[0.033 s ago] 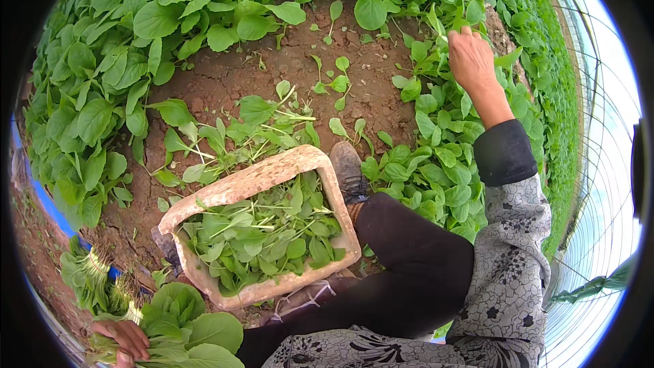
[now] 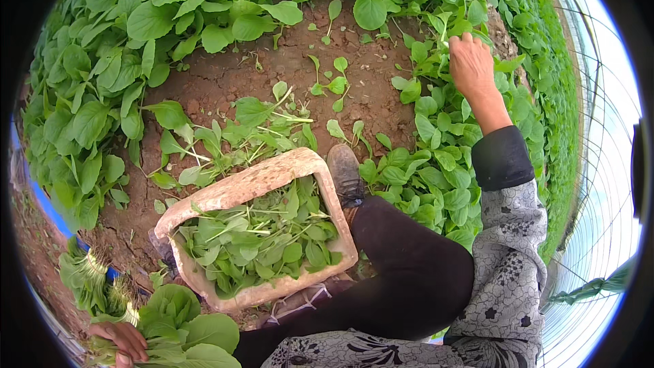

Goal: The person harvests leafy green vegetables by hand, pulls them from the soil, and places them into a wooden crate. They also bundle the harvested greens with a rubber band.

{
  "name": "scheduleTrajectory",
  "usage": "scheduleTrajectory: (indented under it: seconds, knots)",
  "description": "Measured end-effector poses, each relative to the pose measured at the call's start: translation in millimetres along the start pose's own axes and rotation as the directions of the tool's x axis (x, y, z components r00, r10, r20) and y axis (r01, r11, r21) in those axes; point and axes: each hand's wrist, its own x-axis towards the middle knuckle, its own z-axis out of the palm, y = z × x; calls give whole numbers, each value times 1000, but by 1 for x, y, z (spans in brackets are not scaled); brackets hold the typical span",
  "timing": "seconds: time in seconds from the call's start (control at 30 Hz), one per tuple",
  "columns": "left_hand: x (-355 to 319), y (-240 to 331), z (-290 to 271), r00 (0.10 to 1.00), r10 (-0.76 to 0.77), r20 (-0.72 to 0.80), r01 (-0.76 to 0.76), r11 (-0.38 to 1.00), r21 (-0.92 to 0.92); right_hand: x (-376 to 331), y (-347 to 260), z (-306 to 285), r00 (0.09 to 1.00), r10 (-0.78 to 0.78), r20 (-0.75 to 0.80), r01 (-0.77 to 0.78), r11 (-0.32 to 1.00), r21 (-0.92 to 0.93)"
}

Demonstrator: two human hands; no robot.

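1. Leafy greens (image 2: 82, 283) are lying in bundles outside the soil bed's near left corner, roots and pale stems showing, beside a blue strip (image 2: 51, 201) that is running along the bed's left edge.
2. Dense leafy plants (image 2: 88, 123) are standing along that left edge and spreading across the far edge.
3. Left hand (image 2: 121, 339) is closing its curled fingers around the stems of a leafy bunch (image 2: 197, 334), whose broad leaves are fanning rightward near the bed's near left corner.
4. Loose cuttings (image 2: 253, 112) are lying on the soil (image 2: 272, 61) just beyond the far edge of a worn, pale box (image 2: 235, 187).
5. Small picked leaves (image 2: 252, 245) are filling the box, which is sitting tilted, its far right corner just beside a shoe (image 2: 346, 174).
6. Growing plants (image 2: 453, 177) are lining the bed's right edge.
7. Right hand (image 2: 470, 61) is reaching to that edge's far end, fingers bending among leaves; its fingertips are hiding, so one cannot tell what they are gripping.
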Motion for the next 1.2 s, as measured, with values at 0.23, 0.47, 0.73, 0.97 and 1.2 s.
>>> scheduleTrajectory:
  seconds: [0.23,0.47,0.73,0.97,1.2]
  knots:
    - [58,-31,27,934,-211,-288,304,895,328,33,-64,166,859,-267,437,333,939,-80]
    - [67,-56,14,913,-316,-258,383,880,281,29,-8,242,737,-92,670,275,946,-172]
    - [75,-60,28,925,-357,-128,379,885,269,31,-15,245,697,-37,716,173,978,-118]
    - [75,-59,29,928,-368,-54,368,890,267,23,-16,273,777,6,630,51,996,-72]
    - [74,-55,44,932,-361,18,347,908,237,22,-32,264,799,-44,600,143,983,-118]
